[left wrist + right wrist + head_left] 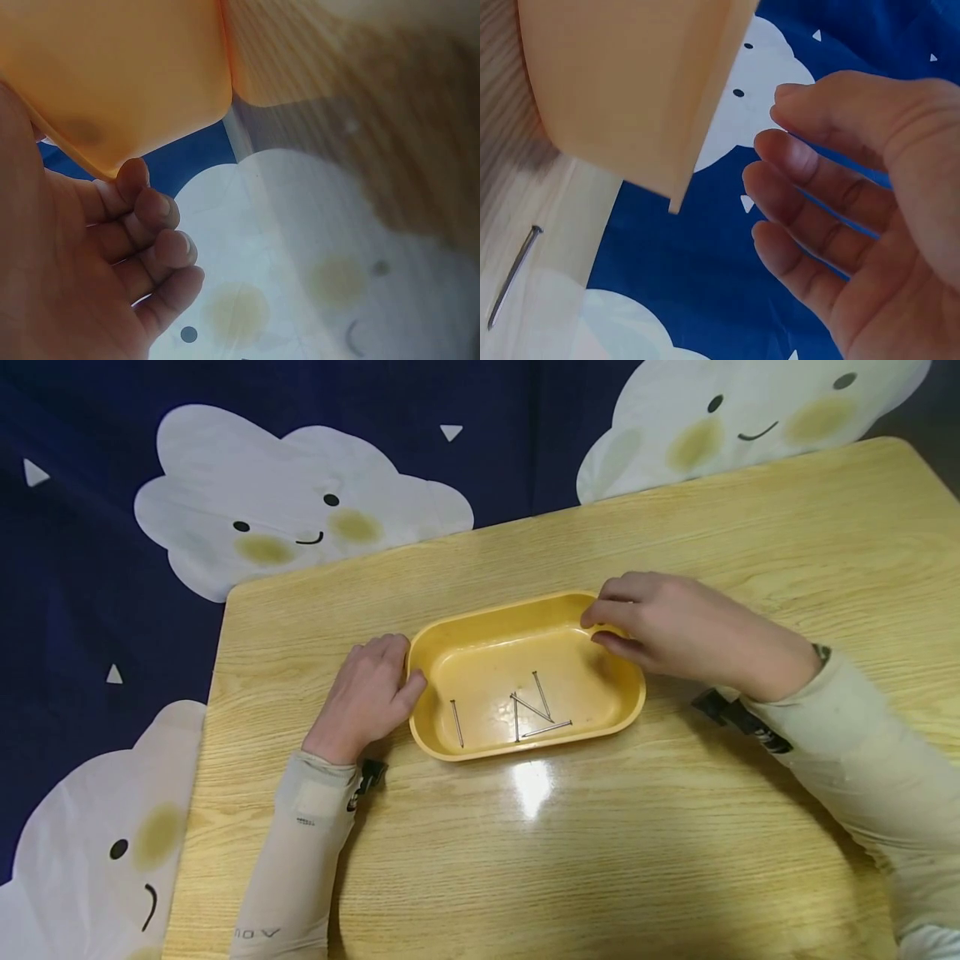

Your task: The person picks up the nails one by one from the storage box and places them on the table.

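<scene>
A yellow oval tray (480,672) sits on the wooden table, with several thin metal nails (457,724) scattered over its floor. My left hand (367,693) grips the tray's left end, thumb over the rim and fingers outside. In the left wrist view the index fingertip meets the rim, and the other fingers curl below. Over the tray's right end hovers my right hand (660,622), its thumb and fingers loosely bent. The right wrist view shows this hand (840,195) apart from the tray wall (630,90), holding nothing. A single nail (514,277) lies on the wood there.
The light wooden table (600,860) reaches its far edge behind the tray. A dark blue cloth with white smiling clouds (292,493) hangs beyond that edge and along the left side.
</scene>
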Demonstrator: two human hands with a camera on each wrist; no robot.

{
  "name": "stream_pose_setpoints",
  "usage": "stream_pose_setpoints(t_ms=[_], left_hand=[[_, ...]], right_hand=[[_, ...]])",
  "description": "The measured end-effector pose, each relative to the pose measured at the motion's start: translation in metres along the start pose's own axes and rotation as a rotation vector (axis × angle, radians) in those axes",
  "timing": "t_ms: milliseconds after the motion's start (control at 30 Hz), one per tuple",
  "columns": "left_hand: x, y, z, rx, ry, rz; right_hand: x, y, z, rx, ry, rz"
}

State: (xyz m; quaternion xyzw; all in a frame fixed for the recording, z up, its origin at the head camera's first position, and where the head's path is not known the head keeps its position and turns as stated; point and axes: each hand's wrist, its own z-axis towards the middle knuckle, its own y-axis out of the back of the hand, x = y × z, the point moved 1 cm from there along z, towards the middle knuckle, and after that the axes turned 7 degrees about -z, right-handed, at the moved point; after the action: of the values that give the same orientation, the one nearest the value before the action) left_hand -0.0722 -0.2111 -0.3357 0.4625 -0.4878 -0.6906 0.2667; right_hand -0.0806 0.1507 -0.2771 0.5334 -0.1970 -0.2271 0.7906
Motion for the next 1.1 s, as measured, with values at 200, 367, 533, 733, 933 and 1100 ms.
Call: stream_pose_setpoints(t_ms=[200, 367, 533, 733, 933, 1100], left_hand=[[0.0, -0.001, 0.0, -0.003, -0.004, -0.002], [0.0, -0.001, -0.001, -0.01, -0.01, -0.008], [0.001, -0.002, -0.001, -0.014, -0.014, -0.009], [0.001, -0.001, -0.001, -0.019, -0.019, -0.005], [0.001, 0.0, 0.0, -0.017, -0.017, -0.003], [0.001, -0.001, 0.0, -0.013, -0.012, -0.003]], right_hand=[[0.007, -0.004, 0.001, 0.011, 0.031, 0.015], [0.013, -0.006, 0.001, 0.002, 0.057, 0.015], [0.019, -0.009, 0.002, 0.012, 0.08, 0.014], [0.024, -0.011, 0.003, 0.06, 0.074, 0.027], [0.029, -0.014, 0.004, 0.069, 0.09, 0.019], [0.032, -0.017, 0.005, 0.087, 0.102, 0.026]])
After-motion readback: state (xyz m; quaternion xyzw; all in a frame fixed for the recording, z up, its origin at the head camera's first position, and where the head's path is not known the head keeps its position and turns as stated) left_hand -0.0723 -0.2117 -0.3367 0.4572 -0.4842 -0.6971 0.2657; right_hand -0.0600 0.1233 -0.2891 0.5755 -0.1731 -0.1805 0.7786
